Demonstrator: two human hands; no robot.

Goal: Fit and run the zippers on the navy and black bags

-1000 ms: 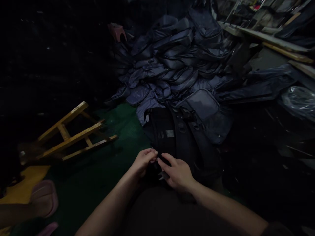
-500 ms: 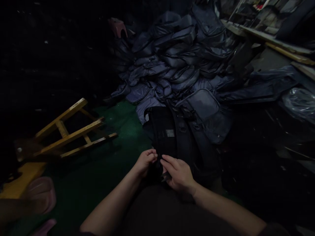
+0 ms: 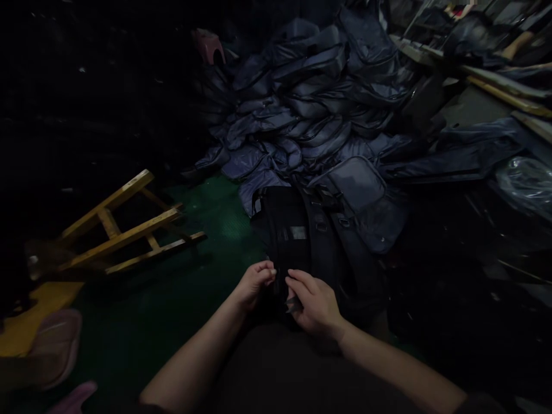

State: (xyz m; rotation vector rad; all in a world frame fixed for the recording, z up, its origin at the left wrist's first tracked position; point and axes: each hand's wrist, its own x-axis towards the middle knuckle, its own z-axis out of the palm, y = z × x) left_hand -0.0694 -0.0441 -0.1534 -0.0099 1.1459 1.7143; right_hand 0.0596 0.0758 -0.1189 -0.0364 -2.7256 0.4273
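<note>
A black backpack [image 3: 293, 253] lies in front of me, its straps [image 3: 321, 230] and buckles facing up and a light grey patch on it. At its near end, my left hand [image 3: 257, 283] is closed in a pinch; what the fingertips hold is too dark to make out. Just to the right, my right hand [image 3: 313, 299] has thumb and forefinger drawn together, a small gap from the left fingertips. A small dark pointed tool [image 3: 294, 305], resembling thread snips, sticks out from under its curled fingers.
A large heap of dark blue bags [image 3: 302, 103] rises beyond the backpack. On the green floor [image 3: 215, 213], a wooden stool [image 3: 129, 230] lies on its side at left. A pink stool [image 3: 209, 47] stands farther back; a bench with clutter [image 3: 495, 75] is at upper right.
My right hand has shifted slightly right, away from the left fingertips, and more of the small tool shows. At lower left, a slippered foot has moved left.
</note>
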